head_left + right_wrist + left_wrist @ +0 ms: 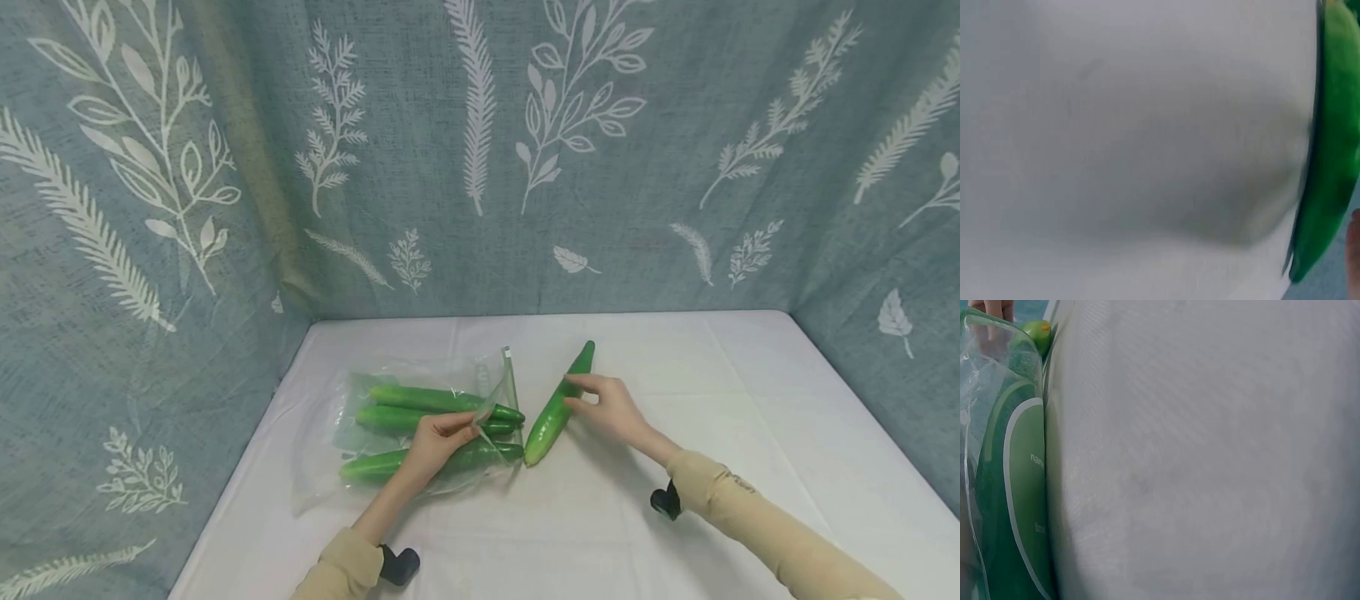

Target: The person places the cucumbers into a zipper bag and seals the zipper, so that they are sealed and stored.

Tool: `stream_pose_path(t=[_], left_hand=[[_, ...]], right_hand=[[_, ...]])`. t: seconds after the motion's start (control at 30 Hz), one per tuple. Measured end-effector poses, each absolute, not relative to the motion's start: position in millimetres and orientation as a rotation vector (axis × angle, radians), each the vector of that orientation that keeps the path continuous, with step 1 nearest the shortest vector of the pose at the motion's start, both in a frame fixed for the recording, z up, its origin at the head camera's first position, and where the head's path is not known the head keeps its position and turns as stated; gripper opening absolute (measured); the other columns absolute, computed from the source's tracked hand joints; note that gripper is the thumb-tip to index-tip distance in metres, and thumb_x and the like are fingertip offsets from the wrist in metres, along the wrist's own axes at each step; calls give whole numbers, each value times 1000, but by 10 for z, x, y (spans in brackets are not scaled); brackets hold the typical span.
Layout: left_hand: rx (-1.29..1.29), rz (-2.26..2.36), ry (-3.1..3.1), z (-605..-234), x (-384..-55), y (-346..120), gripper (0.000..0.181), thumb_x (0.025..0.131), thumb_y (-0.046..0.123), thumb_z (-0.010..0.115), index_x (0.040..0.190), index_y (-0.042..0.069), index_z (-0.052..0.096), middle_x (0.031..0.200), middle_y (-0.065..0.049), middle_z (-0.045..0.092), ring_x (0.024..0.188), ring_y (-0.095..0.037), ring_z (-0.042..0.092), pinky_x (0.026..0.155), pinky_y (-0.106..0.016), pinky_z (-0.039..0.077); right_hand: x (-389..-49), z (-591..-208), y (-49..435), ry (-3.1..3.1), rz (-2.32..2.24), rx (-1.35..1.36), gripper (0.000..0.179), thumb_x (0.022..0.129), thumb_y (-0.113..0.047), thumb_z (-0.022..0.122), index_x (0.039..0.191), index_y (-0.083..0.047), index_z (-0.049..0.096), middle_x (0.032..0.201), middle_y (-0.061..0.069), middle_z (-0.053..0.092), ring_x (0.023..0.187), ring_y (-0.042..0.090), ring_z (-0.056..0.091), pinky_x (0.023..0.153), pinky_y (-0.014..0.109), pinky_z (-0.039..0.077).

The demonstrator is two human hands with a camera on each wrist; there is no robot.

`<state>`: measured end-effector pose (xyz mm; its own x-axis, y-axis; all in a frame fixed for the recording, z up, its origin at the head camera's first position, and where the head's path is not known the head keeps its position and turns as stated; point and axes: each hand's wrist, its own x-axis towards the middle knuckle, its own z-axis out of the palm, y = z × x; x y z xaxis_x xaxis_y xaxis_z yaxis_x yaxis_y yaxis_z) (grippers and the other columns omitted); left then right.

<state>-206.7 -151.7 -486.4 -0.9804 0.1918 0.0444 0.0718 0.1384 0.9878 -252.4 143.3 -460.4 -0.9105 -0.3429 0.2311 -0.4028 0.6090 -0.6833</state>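
Observation:
A clear zip bag (322, 467) lies flat with three cucumbers (382, 468) inside, its mouth facing right. My left hand (438, 442) is above the bag and pinches the film near the mouth, holding it raised. The left wrist view shows the bag's green printed panel (1025, 475). Just right of the mouth, another cucumber (553, 421) lies slantwise on the table, its pale end nearest the bag. Over this cucumber's upper half is my right hand (611, 408), thumb and fingers apart. In the right wrist view, a sliver of the hand (1354, 250) shows beside the cucumber (1335, 125); contact is unclear.
A white cloth covers the table (750, 400). Blue-green curtains (420, 150) with white leaf prints stand behind it and at both sides. Dark devices (399, 567) are strapped at both wrists.

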Motion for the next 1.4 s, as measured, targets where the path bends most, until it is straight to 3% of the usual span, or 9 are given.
stream_pose_path(t=[0.67, 0.97, 1.23, 1.3, 1.4], left_hand=[[303, 1981, 2316, -4883, -2050, -1540, 37, 86, 11, 68, 118, -7, 61, 118, -26, 63, 101, -8, 66, 80, -18, 55], [303, 1978, 2291, -4865, -2055, -1529, 36, 86, 7, 67, 119, -9, 60, 118, -29, 61, 93, 5, 64, 80, -16, 54], [302, 1952, 2305, -4850, -2063, -1534, 36, 87, 8, 66, 120, -7, 60, 119, -28, 61, 109, -28, 64, 81, -18, 55], [302, 1951, 2305, -4852, -2064, -1537, 36, 87, 8, 66, 120, -7, 60, 119, -28, 61, 107, -23, 65, 81, -18, 55], [321, 1974, 2277, -4868, -2065, -1540, 37, 87, 7, 66, 120, -8, 59, 119, -30, 60, 99, -6, 66, 80, -16, 54]], right_hand=[[-3071, -4494, 1903, -2839, 1007, 477, 44, 93, -15, 60, 128, 10, 51, 130, 30, 54, 116, 48, 53, 98, 54, 46], [-3151, -4461, 1848, -2902, 941, 479, 44, 92, -10, 59, 130, 10, 49, 132, 31, 51, 122, 47, 48, 102, 55, 42], [-3243, -4473, 1754, -2985, 800, 535, 47, 89, -1, 60, 131, 12, 45, 134, 32, 48, 126, 46, 44, 108, 54, 36], [-3264, -4475, 1740, -2996, 771, 549, 47, 88, 1, 60, 131, 13, 45, 134, 32, 48, 126, 47, 44, 108, 54, 36], [-3287, -4492, 1709, -3012, 745, 553, 45, 87, 3, 59, 130, 13, 47, 134, 31, 49, 126, 46, 44, 109, 53, 35]])
